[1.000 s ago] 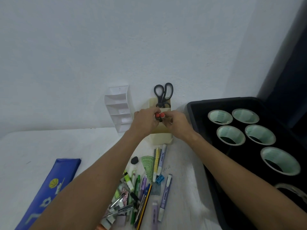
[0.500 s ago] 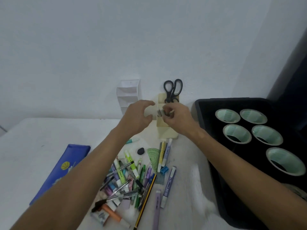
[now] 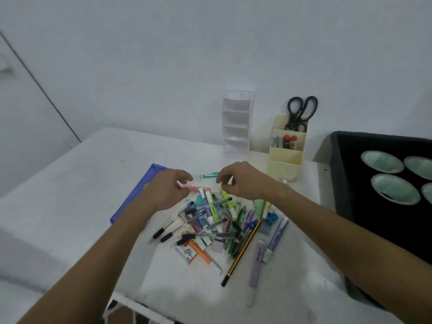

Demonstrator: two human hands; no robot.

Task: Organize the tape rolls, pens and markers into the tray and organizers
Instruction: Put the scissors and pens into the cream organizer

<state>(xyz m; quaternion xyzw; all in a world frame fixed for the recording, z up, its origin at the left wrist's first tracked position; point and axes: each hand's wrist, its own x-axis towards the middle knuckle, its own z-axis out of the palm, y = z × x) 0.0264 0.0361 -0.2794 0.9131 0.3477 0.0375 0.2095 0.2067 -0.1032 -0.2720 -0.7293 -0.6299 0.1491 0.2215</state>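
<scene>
A heap of pens, markers and highlighters lies on the white table. My left hand and my right hand hover just above the heap's far edge, fingers loosely curled, holding nothing. A cream organizer at the back holds black scissors and red-capped items. Beside it stands a clear tiered organizer, empty. A black tray on the right holds several pale green tape rolls.
A blue pencil case lies left of the heap, partly under my left arm. A teal pen lies apart between my hands. A yellow-black pencil and lilac markers lie at the heap's near right. The wall is close behind.
Both hands have come back from the cream organizer, leaving the red-capped items in it, and now hover over the heap. The camera has turned left and down.
</scene>
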